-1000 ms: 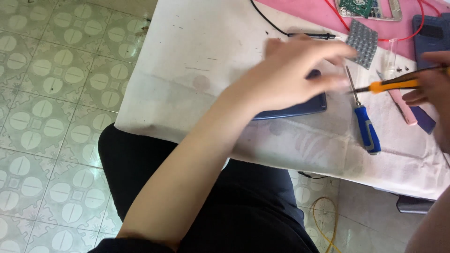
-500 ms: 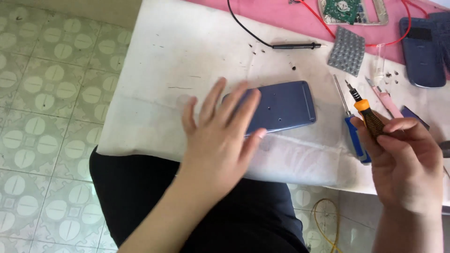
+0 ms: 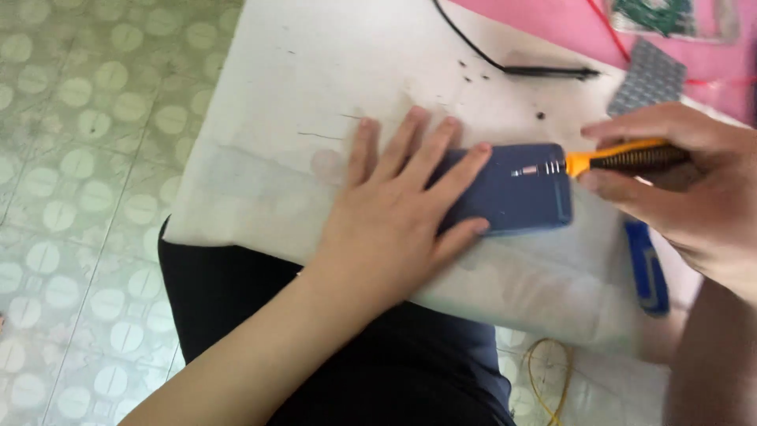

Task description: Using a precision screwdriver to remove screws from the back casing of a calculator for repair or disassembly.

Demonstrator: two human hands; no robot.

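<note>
A blue phone (image 3: 520,193) lies face down near the front edge of a table covered in white cloth (image 3: 315,118). My left hand (image 3: 402,205) lies flat across the phone's left half, fingers spread, pressing it onto the cloth. My right hand (image 3: 686,181) grips a screwdriver (image 3: 607,160) with an orange and black handle. Its metal tip points left and rests over the phone's right part.
A blue-handled tool (image 3: 648,268) lies on the cloth under my right hand. A black cable with a probe (image 3: 544,71), a grey mesh piece (image 3: 650,79), a pink mat (image 3: 552,24) and a green circuit board (image 3: 670,16) are at the back. Tiled floor lies left.
My left hand has slid further onto the phone and pressed flat. My right hand has swung the screwdriver from upright to level, and its tip now sits over the phone.
</note>
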